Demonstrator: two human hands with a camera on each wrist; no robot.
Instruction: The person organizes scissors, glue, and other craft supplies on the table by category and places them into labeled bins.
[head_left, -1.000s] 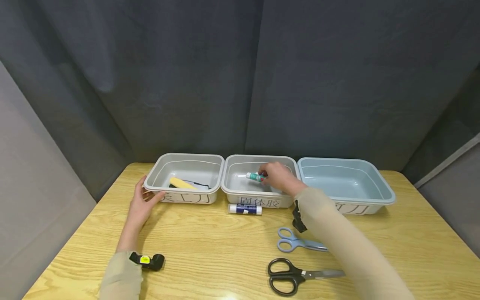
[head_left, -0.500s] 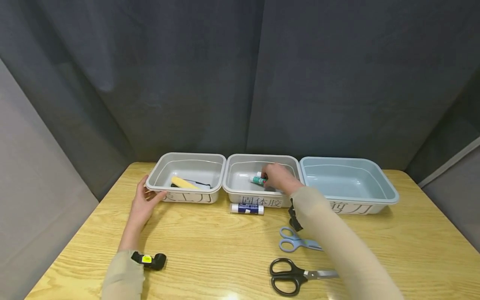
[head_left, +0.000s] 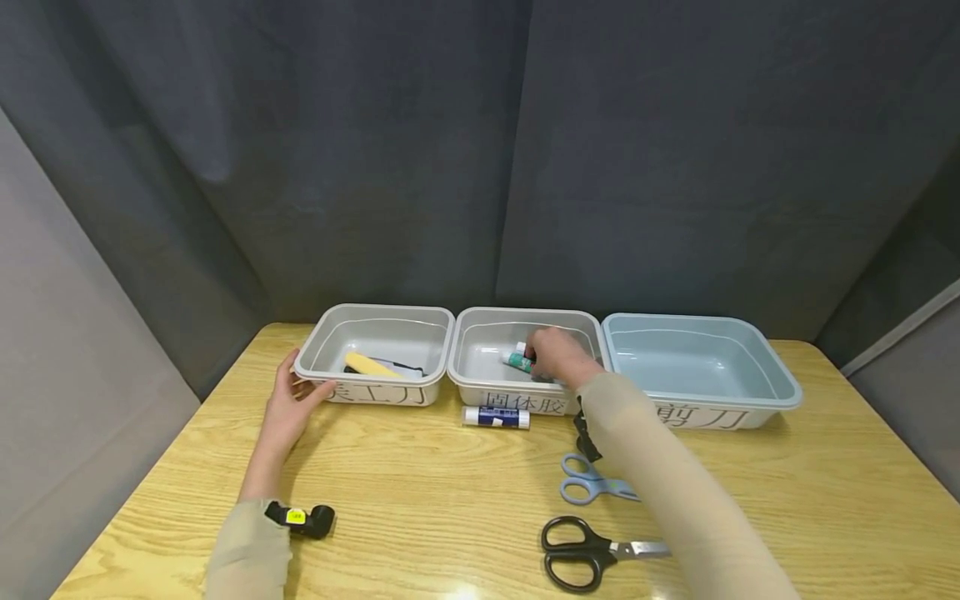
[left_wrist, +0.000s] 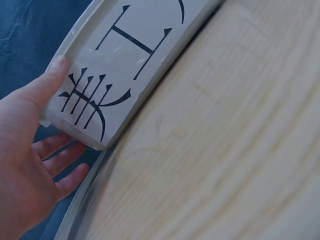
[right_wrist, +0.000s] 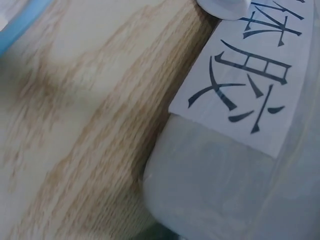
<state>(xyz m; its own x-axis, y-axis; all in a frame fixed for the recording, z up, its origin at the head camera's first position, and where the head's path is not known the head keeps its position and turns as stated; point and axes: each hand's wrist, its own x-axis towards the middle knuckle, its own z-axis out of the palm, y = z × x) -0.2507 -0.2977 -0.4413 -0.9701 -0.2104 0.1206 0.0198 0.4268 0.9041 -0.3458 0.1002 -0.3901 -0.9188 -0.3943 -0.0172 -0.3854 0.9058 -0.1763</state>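
In the head view my left hand [head_left: 288, 408] holds the front left corner of the left grey bin [head_left: 382, 310]. The left wrist view shows the thumb on the front rim and fingers along the side of the bin [left_wrist: 115, 65]. My right hand [head_left: 558, 357] reaches down into the middle grey bin [head_left: 471, 325] and pinches a green glue stick [head_left: 519, 362] lying low inside. A white end of another stick [head_left: 521, 347] shows behind it, mostly hidden by the fingers. In the right wrist view only the bin's labelled front [right_wrist: 215, 180] appears, not the hand.
A blue-and-white glue stick [head_left: 496, 417] lies before the middle bin. Blue scissors [head_left: 588, 483] and black-handled scissors [head_left: 581, 552] lie nearer, partly under the right forearm. A yellow utility knife [head_left: 369, 365] and a darker one lie in the left bin. A blue bin [head_left: 780, 367] stands right.
The right hand has lowered the green glue stick slightly within the middle bin, its far end now tilted. The left hand keeps its place. The view has shifted slightly.
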